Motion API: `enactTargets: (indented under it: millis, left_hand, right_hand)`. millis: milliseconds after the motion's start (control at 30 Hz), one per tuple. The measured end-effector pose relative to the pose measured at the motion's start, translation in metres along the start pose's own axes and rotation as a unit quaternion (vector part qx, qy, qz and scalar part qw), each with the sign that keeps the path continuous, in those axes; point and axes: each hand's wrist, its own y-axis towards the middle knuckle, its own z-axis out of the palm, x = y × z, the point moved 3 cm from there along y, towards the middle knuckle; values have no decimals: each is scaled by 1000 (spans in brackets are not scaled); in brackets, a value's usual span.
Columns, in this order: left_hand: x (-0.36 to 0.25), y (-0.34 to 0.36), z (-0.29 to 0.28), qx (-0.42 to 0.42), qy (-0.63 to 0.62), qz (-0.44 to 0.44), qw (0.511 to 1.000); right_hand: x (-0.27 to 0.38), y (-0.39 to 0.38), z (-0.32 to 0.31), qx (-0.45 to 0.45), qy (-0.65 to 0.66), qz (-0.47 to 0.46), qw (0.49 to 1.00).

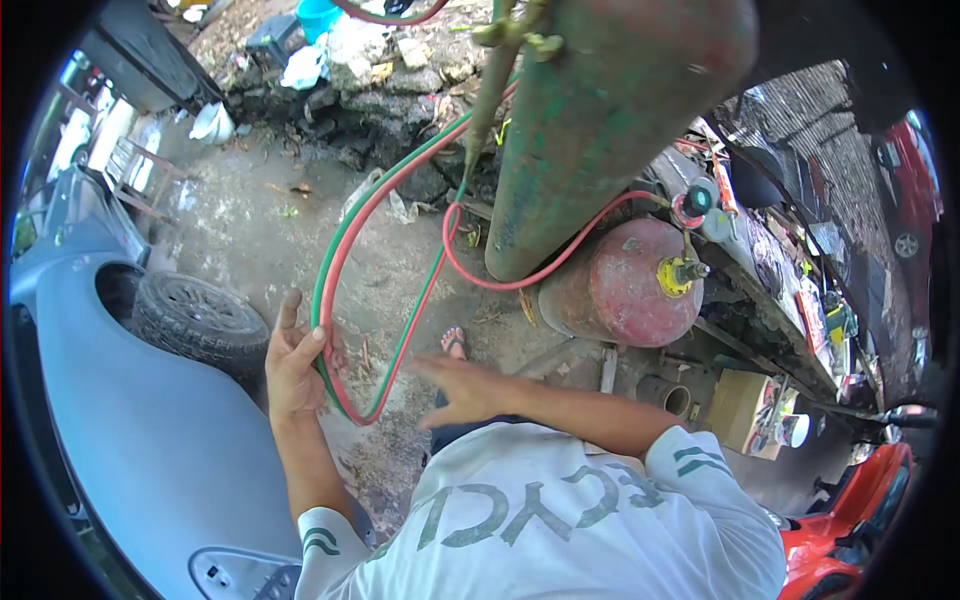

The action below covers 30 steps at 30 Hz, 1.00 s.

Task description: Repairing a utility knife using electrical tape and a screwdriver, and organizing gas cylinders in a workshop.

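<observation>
A twin gas hose (pixel 338 243), one line red and one green, hangs in a long loop in front of me. My left hand (pixel 296 368) holds the loop's lower left side, thumb across it and a finger pointing up. Close to the loop's right side, my right hand (pixel 460 388) is open and slightly blurred, with nothing in it. A tall, worn green gas cylinder (pixel 600 130) stands ahead. To its right is a red gas cylinder (pixel 640 285) with a yellow valve collar (pixel 676 278). The red hose runs to a gauge fitting (pixel 692 203) above the red cylinder.
A blue-grey car body (pixel 150 400) fills the left side, with a loose wheel (pixel 200 318) beside it. On the right stand a cluttered workbench (pixel 775 310), a cardboard box (pixel 738 410) and a red vehicle (pixel 850 520). Rubble (pixel 380 110) lies at the back.
</observation>
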Motion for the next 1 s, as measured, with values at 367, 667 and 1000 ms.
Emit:
enactTargets:
  millis: [367, 667, 1000]
  left_hand:
    - [-125, 43, 202, 230, -350, 124, 900]
    - [-235, 160, 216, 257, -416, 247, 837]
    - [-169, 187, 243, 247, -242, 130, 929]
  right_hand:
    - [47, -51, -74, -189, 102, 157, 964]
    - [132, -101, -264, -562, 6, -26, 826]
    - [270, -10, -542, -671, -354, -178, 627]
